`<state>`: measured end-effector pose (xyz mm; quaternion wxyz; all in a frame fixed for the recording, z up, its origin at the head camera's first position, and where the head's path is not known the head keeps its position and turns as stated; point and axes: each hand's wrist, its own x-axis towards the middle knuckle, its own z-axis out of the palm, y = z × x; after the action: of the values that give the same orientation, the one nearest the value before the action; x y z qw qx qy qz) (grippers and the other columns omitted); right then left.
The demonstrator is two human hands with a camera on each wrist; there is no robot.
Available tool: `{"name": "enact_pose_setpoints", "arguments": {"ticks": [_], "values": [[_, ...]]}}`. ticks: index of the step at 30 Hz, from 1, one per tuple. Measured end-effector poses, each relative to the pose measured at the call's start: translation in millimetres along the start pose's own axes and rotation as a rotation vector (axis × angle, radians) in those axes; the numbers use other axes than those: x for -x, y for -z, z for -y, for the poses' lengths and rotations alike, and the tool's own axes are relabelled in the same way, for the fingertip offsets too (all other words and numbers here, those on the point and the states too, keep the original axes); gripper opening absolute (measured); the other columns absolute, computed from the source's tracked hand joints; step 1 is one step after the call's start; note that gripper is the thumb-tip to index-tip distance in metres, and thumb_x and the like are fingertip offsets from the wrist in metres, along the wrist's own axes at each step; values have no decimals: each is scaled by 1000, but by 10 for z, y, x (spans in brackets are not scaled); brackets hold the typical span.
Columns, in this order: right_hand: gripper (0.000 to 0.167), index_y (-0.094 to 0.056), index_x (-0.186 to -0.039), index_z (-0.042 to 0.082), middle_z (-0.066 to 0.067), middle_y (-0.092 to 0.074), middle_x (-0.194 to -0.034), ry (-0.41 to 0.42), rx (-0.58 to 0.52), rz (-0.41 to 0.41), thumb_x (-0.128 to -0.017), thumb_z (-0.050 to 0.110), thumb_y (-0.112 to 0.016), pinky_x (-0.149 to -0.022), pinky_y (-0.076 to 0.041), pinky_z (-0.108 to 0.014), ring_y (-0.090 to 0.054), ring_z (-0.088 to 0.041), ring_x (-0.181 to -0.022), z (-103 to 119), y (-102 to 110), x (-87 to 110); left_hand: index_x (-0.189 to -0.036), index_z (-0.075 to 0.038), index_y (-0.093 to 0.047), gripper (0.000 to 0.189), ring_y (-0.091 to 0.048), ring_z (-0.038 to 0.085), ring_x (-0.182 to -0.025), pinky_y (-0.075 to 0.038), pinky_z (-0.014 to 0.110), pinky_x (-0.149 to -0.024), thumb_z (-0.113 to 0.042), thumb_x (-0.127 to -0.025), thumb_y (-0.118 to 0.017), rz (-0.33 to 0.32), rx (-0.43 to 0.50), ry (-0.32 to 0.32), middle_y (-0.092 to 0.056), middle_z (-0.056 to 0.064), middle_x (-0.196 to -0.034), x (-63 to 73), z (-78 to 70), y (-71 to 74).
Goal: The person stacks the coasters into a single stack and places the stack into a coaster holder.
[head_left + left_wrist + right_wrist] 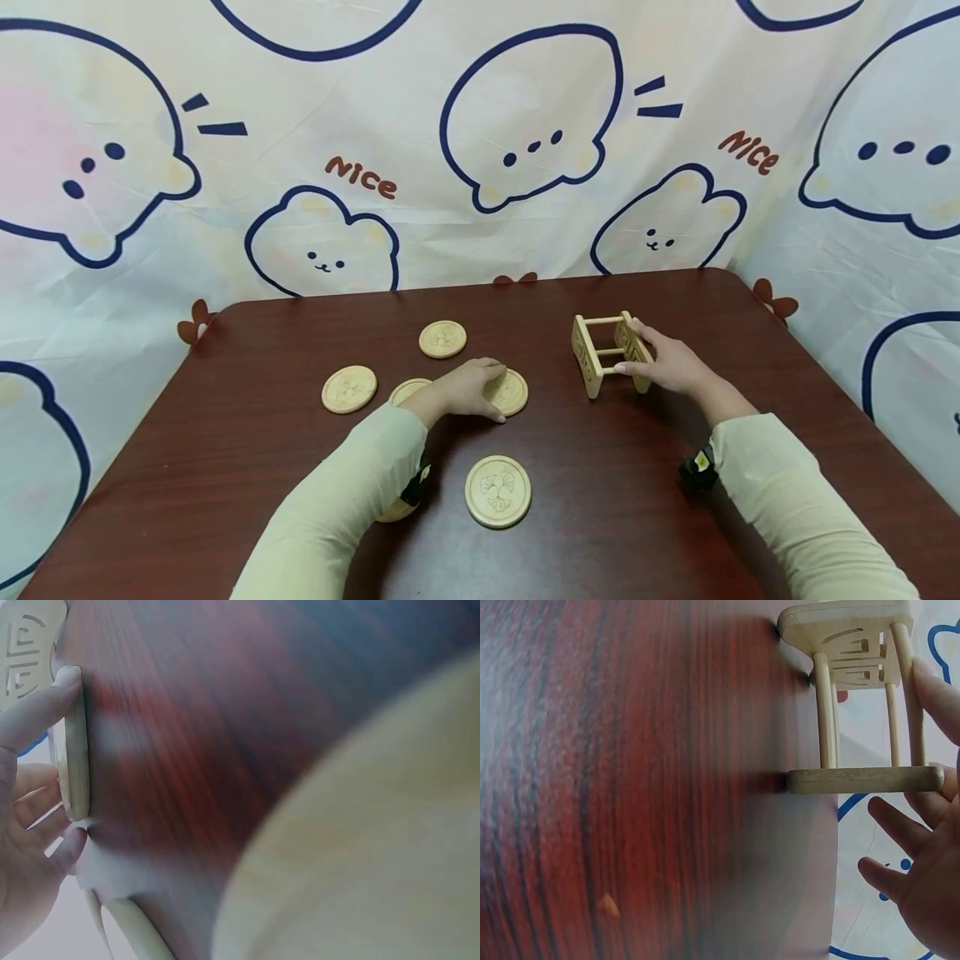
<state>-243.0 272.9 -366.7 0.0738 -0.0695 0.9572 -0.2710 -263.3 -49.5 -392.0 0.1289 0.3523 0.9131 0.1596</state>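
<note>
Head view: wooden disc (512, 393) and small rack (586, 358), each held by one hand

Nearest on the desk (600, 500), one engraved disc (498, 492) lies flat, apart from both hands. Beyond it, the left hand (463, 388) grasps the wooden disc across its rim; this grip is spread quite wide, with the thumb at the near side. The disc is probably light, stiff and somewhat slippery on its face, so the rim seems the best hold.

To the right, the right hand (671, 364) grasps the small rack at its right end panel (628, 342), its grip moderately spread. The rack looks light and rigid, but its thin rods (602, 320) may be fragile. Farther, another disc (442, 339) rests flat.
</note>
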Motion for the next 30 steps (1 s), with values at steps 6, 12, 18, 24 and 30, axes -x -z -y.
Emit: {"name": "enact_pose_setpoints", "arguments": {"ticks": [6, 12, 18, 24, 30], "values": [[90, -13, -139, 9, -28, -25, -133, 8, 12, -12, -74, 53, -57, -83, -34, -51, -36, -40, -110, -18, -6, -7, -129, -1, -38, 79, -30, 26, -120, -25, 32, -97, -35, -66, -73, -5, 3, -14, -37, 13, -130, 61, 31, 15], [88, -13, -139, 10, -26, -23, -134, 10, 6, -12, -75, 50, -58, -85, -33, -52, -35, -40, -112, -25, -9, -20, -127, -1, -41, 79, -32, 27, -118, -26, 33, -96, -33, -64, -75, -15, 23, -35, -40, 13, -127, 132, 57, 28], [88, -12, -139, 9, -27, -23, -134, 9, 8, -6, -75, 49, -58, -85, -32, -52, -35, -41, -112, -12, -6, -21, -124, 1, -44, 78, -36, 27, -115, -28, 34, -95, -32, -62, -77, -26, 26, -67, -43, 13, -124, 188, 85, 15], [88, -12, -139, 8, -28, -23, -133, 5, 16, 2, -76, 50, -57, -85, -32, -53, -34, -42, -112, -9, -1, -9, -124, 0, -45, 78, -36, 28, -116, -27, 36, -96, -34, -61, -77, -12, 4, -83, -45, 13, -123, 230, 95, 4], [89, -13, -139, 7, -28, -22, -134, 8, 12, 4, -75, 51, -57, -86, -31, -53, -32, -42, -113, 1, -1, -3, -123, 2, -45, 77, -37, 27, -115, -27, 36, -95, -33, -61, -77, -22, -4, -114, -46, 13, -122, 256, 101, 1]]}}
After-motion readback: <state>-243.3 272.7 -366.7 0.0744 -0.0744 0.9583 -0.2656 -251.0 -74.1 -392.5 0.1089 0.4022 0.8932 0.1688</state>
